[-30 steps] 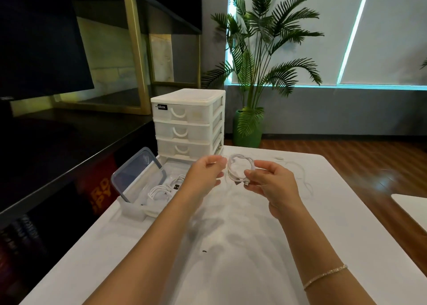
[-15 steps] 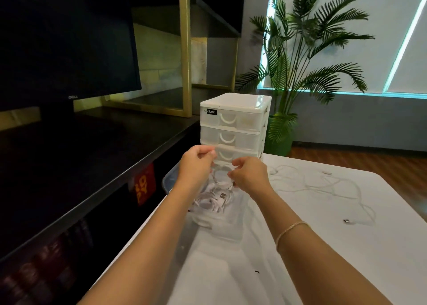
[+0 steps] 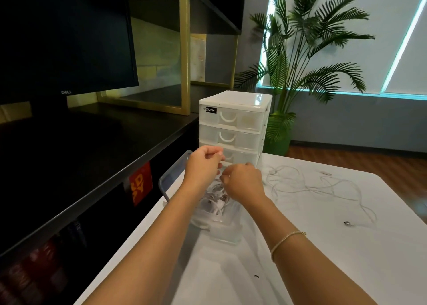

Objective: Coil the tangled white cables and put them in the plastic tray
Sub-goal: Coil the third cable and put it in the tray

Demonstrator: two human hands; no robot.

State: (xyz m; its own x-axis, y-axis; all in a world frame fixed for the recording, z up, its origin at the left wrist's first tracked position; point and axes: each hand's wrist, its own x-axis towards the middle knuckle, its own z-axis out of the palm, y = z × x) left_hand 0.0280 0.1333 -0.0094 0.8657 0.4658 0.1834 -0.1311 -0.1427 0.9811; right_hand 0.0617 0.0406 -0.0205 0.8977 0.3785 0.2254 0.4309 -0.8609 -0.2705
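Both hands hover close together over the clear plastic tray (image 3: pixel 227 236) at the table's left edge. My left hand (image 3: pixel 203 166) and my right hand (image 3: pixel 243 183) have curled fingers that pinch a small coiled white cable (image 3: pixel 221 172), mostly hidden between them. Below them, coiled white cables (image 3: pixel 213 204) lie in the tray. The tray's clear lid (image 3: pixel 167 182) stands up on its left side. More tangled white cable (image 3: pixel 323 185) sprawls loose on the white table (image 3: pixel 323 258) to the right, one plug end (image 3: pixel 346 223) lying nearer me.
A white three-drawer unit (image 3: pixel 233 119) stands just behind the tray. A dark shelf with a monitor (image 3: pixel 64 38) runs along the left of the table. A potted palm (image 3: pixel 300 61) stands on the floor behind. A small dark speck (image 3: pixel 256 276) lies on the table.
Both hands carried the coil left from the table's middle to above the tray and lowered it slightly. My view turned left and came nearer the tray.
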